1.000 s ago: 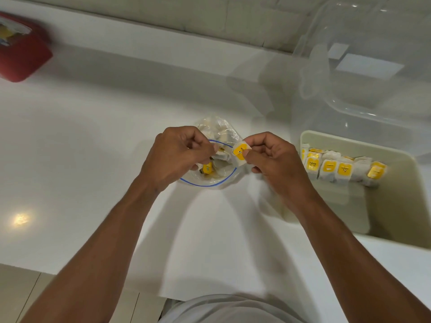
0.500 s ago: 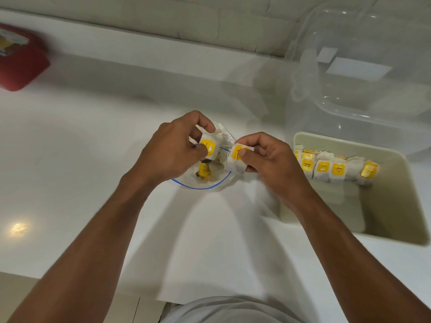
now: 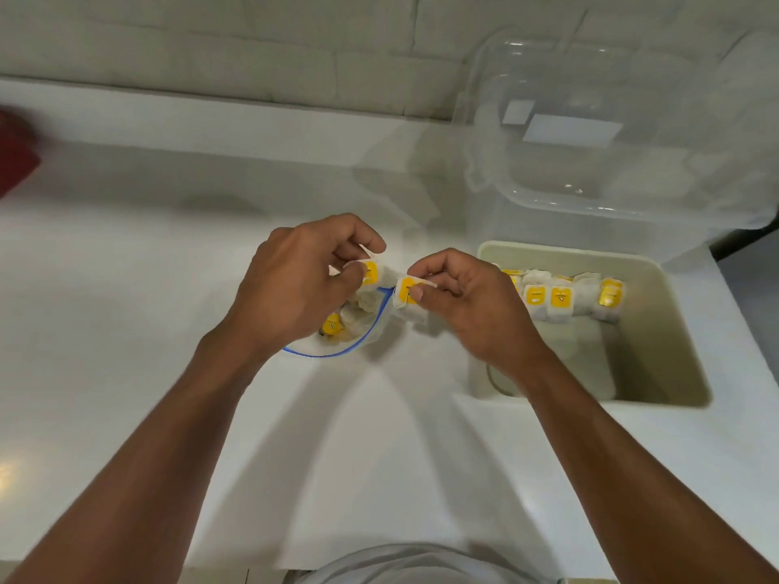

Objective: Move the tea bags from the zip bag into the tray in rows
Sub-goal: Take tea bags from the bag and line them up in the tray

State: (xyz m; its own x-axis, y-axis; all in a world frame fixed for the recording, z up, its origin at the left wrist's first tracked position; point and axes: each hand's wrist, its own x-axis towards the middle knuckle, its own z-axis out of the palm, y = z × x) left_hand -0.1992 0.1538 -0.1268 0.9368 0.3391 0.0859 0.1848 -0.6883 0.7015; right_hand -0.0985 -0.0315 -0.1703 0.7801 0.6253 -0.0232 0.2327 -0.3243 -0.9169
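A second ago both my hands were crowded together at the mouth of the zip bag [image 3: 333,354]; now they have drawn apart above the white counter [image 3: 147,288]. My left hand [image 3: 295,288] has come up out of the bag pinching a tea bag [image 3: 370,272] between thumb and fingertips. My right hand [image 3: 468,305] pinches a second tea bag [image 3: 408,295] at its yellow tag, just outside the blue zip line. The two are separate now, so I judge both are free to go across to the tray.

The clear plastic tub [image 3: 611,132] stands at the back right; I can make out only pale labels through it. In front of it the beige tray [image 3: 683,330] holds one row of tea bags [image 3: 560,297] along its far wall, yellow tags up, with bare floor nearer me for the next row. The zip bag lies open under my left hand, with a few tea bags in it, one yellow tag showing.
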